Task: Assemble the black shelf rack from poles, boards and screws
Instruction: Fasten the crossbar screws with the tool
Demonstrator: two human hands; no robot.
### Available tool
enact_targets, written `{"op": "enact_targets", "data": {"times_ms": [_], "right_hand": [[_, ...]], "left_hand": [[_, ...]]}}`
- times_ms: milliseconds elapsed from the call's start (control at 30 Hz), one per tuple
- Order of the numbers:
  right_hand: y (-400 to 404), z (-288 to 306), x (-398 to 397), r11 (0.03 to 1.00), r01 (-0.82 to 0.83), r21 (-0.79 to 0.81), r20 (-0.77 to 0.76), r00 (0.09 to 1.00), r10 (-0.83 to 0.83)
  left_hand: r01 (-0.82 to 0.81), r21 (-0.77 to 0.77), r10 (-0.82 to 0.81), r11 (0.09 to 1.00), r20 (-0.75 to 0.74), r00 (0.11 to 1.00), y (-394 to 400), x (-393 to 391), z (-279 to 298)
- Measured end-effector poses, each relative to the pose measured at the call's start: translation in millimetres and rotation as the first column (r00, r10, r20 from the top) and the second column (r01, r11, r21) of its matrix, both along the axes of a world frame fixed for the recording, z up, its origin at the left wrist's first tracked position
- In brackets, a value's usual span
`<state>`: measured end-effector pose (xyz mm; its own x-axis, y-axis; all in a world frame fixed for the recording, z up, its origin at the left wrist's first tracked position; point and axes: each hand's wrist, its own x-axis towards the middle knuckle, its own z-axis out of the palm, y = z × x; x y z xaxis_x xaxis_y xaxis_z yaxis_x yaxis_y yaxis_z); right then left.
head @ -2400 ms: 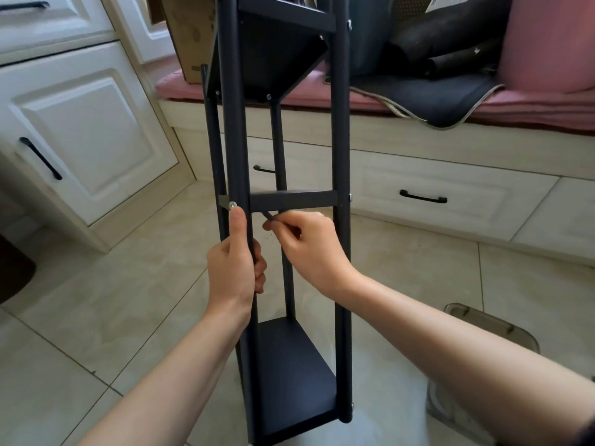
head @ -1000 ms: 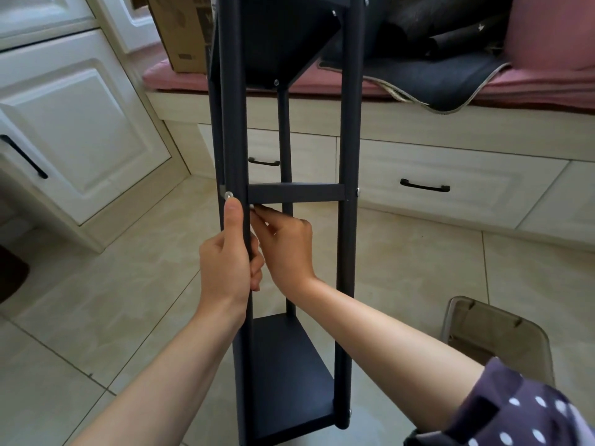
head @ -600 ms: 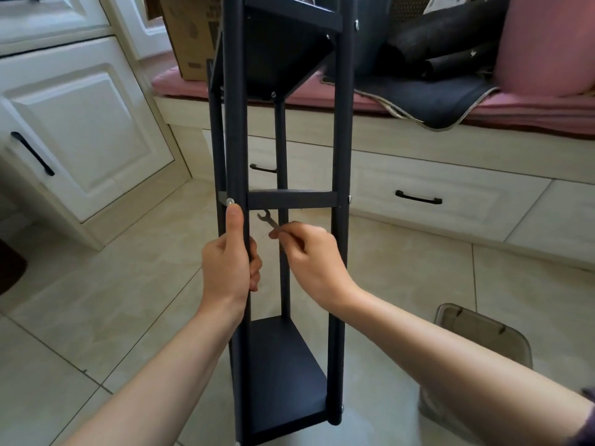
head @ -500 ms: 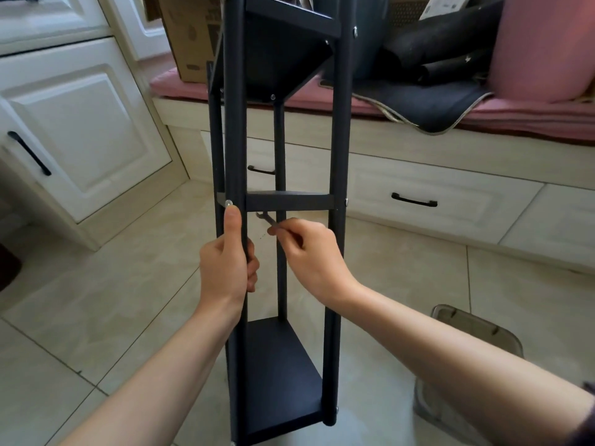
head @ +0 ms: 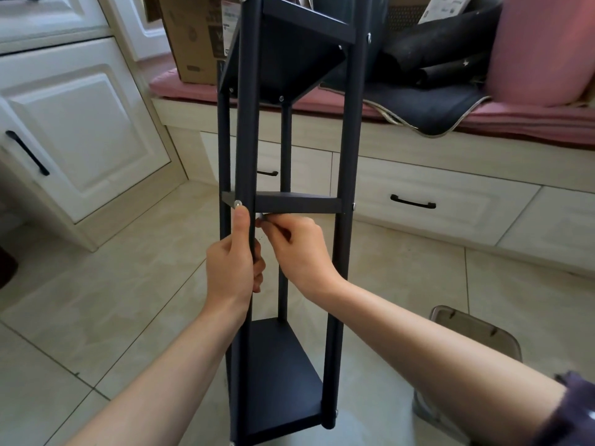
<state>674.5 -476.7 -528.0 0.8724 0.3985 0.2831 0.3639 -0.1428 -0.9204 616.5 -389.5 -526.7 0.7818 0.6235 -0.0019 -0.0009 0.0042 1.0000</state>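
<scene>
Floor (head: pixel 135 284): beige tiles, daylit. White panelled cabinet (head: pixel 80 133), black handle, left of window seat (head: pixel 450 162). Seat base has drawers with black handles; pink cushion (head: pixel 515 120) on top carries cardboard box (head: pixel 196 37), dark fabric (head: pixel 434 104), pink bolster (head: pixel 541 49). Translucent bin (head: pixel 476 333) on floor before the seat.

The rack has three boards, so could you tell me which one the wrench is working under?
The middle board; the right hand holds the wrench just beneath it.

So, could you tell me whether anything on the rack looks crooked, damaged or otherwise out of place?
Nothing stands out. The rack has three boards seated between its poles, and the middle board looks level. The left hand grips the front pole while the right hand pinches a small wrench under that board.
</scene>
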Motion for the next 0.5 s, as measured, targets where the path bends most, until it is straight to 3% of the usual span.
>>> {"op": "enact_targets", "data": {"times_ms": [500], "right_hand": [[21.8,-26.6,8.7,0.98,0.086,0.18,-0.022,0.996,-0.084]], "left_hand": [[0.023,-0.022,-0.023,1.0,0.004,1.0,-2.1,-1.4,1.4]]}}
